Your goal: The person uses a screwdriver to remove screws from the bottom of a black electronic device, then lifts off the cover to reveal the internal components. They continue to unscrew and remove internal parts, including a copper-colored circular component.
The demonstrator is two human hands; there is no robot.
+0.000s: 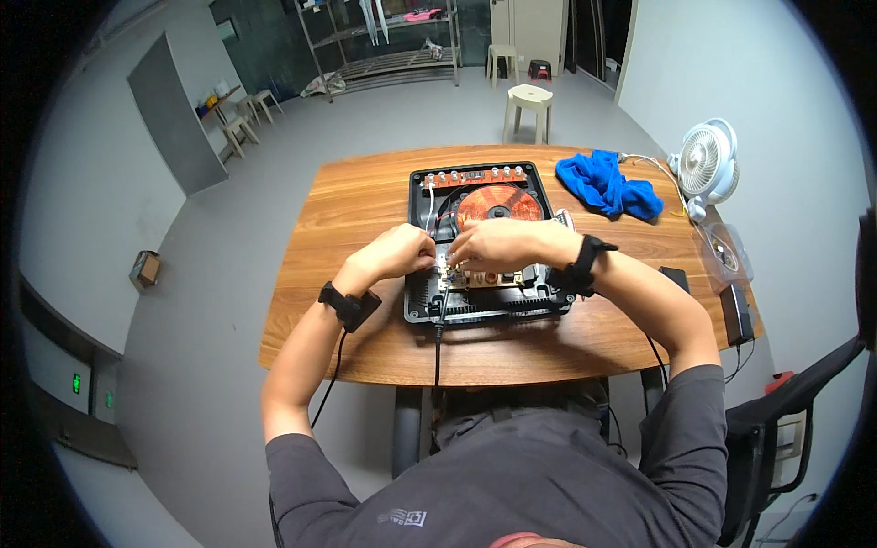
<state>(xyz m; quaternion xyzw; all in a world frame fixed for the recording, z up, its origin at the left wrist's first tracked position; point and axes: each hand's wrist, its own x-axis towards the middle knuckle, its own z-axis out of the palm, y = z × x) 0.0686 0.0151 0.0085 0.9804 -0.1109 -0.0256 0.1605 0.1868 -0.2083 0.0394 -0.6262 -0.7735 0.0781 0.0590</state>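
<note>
An opened induction cooker [422,309] lies on the table in front of me, its black plastic shell facing up. Inside it are a round copper coil [484,203], an orange control strip [475,177] along the far edge and a circuit board [491,279] nearer to me. My left hand [399,251] is closed in a pinch at the board's left end. Close beside it, my right hand [504,245] reaches over the board with bent fingers pinched together. Whatever either hand grips is hidden by the fingers. A black power cord [438,340] runs from the shell over the table's near edge.
On the wooden table [347,205], a blue cloth [610,185] lies far right. A white fan [708,164], a clear plastic box [726,256] and a black box-shaped item [736,315] line the right edge. An office chair [776,420] stands at right; a stool [529,102] stands beyond.
</note>
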